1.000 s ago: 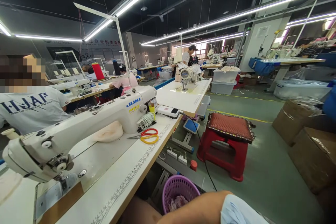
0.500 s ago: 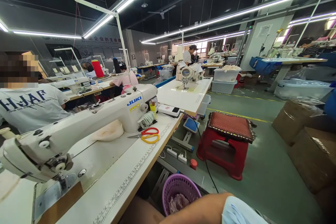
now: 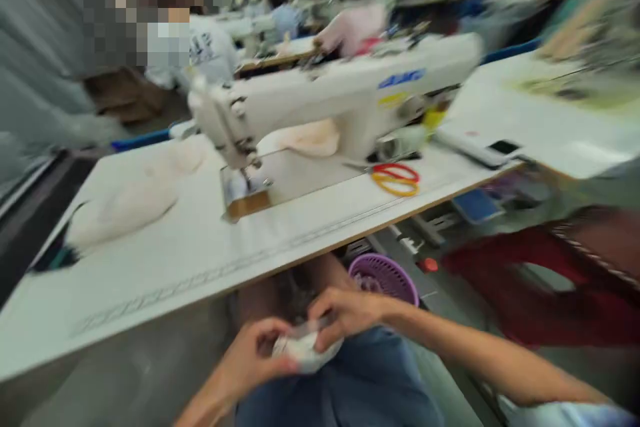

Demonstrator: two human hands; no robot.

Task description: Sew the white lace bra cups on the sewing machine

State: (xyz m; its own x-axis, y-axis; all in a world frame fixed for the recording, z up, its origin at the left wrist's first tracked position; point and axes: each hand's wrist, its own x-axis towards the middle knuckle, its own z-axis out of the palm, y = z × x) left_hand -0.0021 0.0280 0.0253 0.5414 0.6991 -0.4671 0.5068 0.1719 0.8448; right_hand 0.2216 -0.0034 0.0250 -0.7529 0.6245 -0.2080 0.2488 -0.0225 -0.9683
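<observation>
**White bundle held between both hands above the lap**

The white bundle [image 3: 300, 351] is at lower centre of the frame, over the lap [image 3: 345, 383]. The left hand [image 3: 253, 352] has thumb and fingers curled about its left end; the right hand [image 3: 345, 317] holds the other end, fingers bent and closely spaced. Blur hides what the bundle is. Gripping opposite ends probably keeps it steady and leaves it easy to turn.

Above the hands, the table [image 3: 195, 247] carries the sewing machine [image 3: 320, 90], with scissors [image 3: 379, 172] just right of centre, handles toward the near edge, presumably for quick reach. Pale cloth [image 3: 125, 210] lies at left. The basket [image 3: 403, 278] stands right of the hands, below the table edge.

Half a second ago neither hand showed; the view pointed further right, and the machine sat at lower left rather than upper centre.
</observation>
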